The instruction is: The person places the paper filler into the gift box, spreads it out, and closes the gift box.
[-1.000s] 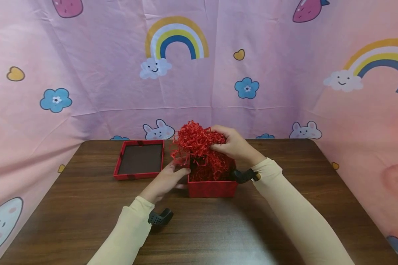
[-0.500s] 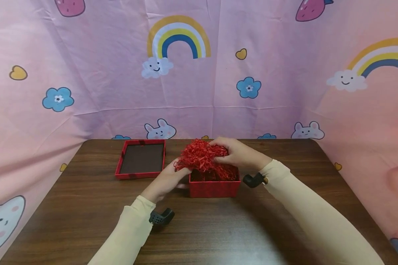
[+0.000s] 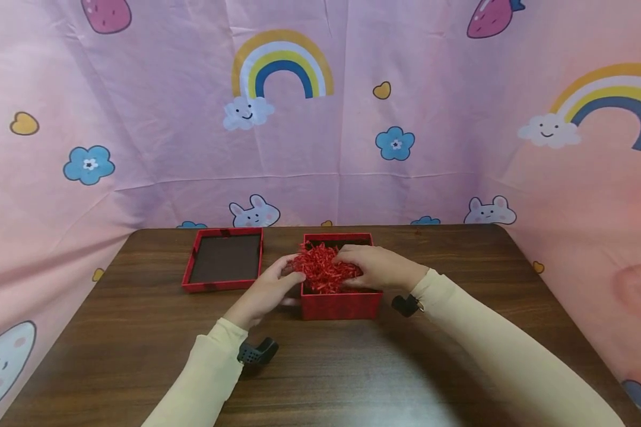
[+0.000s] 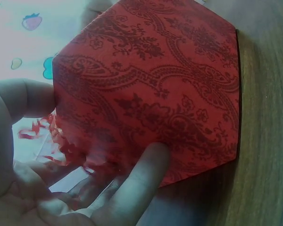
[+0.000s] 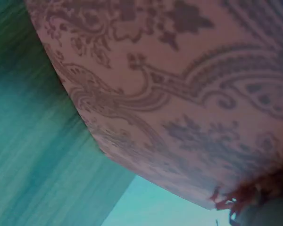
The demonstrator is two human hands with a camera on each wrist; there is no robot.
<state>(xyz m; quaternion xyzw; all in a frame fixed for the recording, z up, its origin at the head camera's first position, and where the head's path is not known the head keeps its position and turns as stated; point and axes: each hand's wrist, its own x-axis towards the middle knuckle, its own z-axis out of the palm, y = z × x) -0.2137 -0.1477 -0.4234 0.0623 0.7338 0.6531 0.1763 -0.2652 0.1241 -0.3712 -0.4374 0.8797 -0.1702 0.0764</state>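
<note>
A red patterned gift box point(image 3: 340, 306) stands without its lid on the table. A clump of red shredded paper point(image 3: 326, 274) fills its middle and spills over the left rim. My right hand point(image 3: 381, 268) reaches in from the right and grips the clump, its fingertips hidden in the strands. At the box's left side is my left hand point(image 3: 269, 290), holding the wall. In the left wrist view, the thumb is at the rim and one finger point(image 4: 148, 165) presses the patterned side point(image 4: 151, 94). Only a dark edge of shredded paper point(image 5: 269, 186) shows in the right wrist view.
Left of the box lies the red lid point(image 3: 222, 287), inner black side up. Both stand near the back of the brown wooden table point(image 3: 320, 367). A pink patterned cloth point(image 3: 192, 118) hangs behind and at both sides.
My right hand has lowered the red shredded paper from above the box down into it, and the box's back rim now shows. My left hand stays at the left wall.
</note>
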